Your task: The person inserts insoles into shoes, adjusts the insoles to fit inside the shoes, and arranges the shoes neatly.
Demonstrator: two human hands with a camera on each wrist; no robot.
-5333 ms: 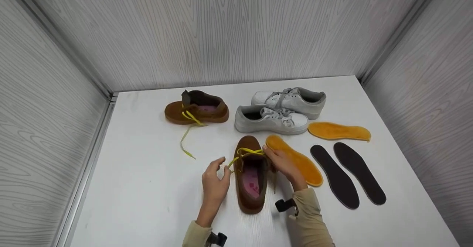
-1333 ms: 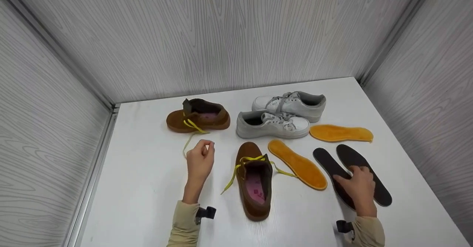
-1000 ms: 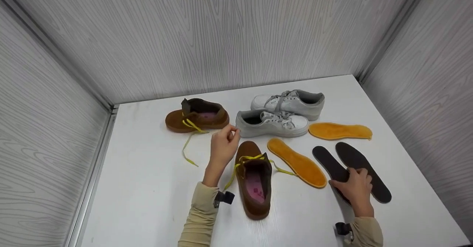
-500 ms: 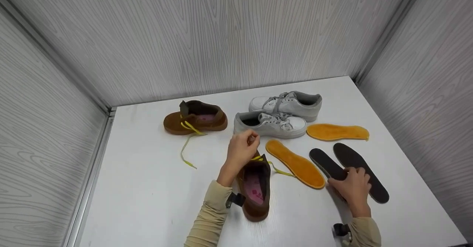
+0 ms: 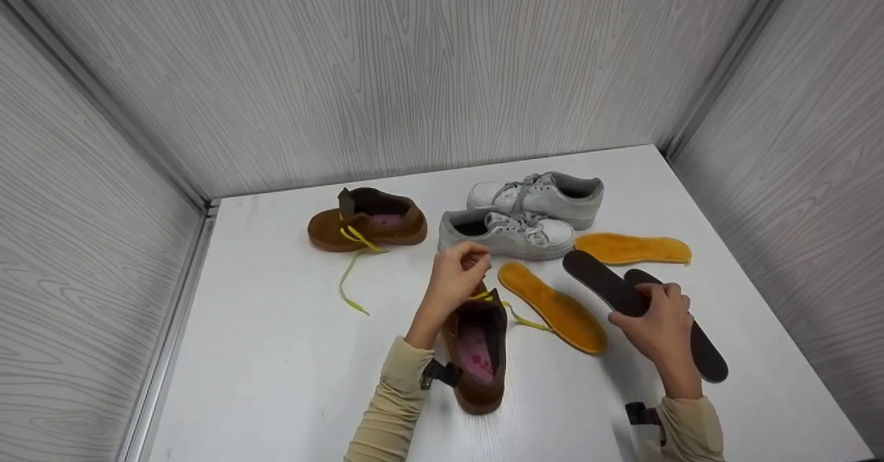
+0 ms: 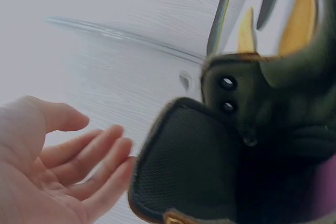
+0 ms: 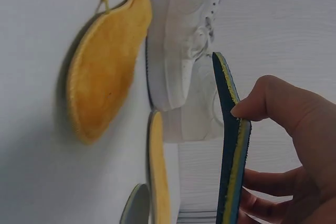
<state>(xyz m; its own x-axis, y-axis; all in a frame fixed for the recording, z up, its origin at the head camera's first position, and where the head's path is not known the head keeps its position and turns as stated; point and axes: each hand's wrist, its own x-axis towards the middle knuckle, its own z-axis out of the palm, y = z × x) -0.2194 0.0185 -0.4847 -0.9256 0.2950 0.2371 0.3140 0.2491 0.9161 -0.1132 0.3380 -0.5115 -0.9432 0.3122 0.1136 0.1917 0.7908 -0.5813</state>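
Observation:
My right hand [image 5: 659, 324] pinches a dark insole [image 5: 599, 279] by its edges, lifted over the table. In the right wrist view, the thumb and fingers of the hand [image 7: 294, 140] grip the insole [image 7: 231, 156], whose edge is yellow and blue. My left hand [image 5: 452, 282] hovers over the toe of a brown shoe [image 5: 480, 396] with yellow laces and holds nothing. The left wrist view has the hand [image 6: 73, 166] with loosely bent fingers beside the tongue of the shoe [image 6: 184, 166]. A second dark insole [image 5: 708, 355] lies flat, partly hidden behind my right hand.
A second brown shoe [image 5: 400, 231] stands at the back left, its yellow lace trailing on the table [image 5: 262, 324]. Two white shoes [image 5: 511, 241] stand at the back centre. One orange insole [image 5: 552, 306] lies right of the near brown shoe; another orange insole [image 5: 632, 248] lies farther back.
My left hand has moved right, from beside the far shoe's lace to above the near brown shoe. My right hand has taken hold of one dark insole and raised it off the table.

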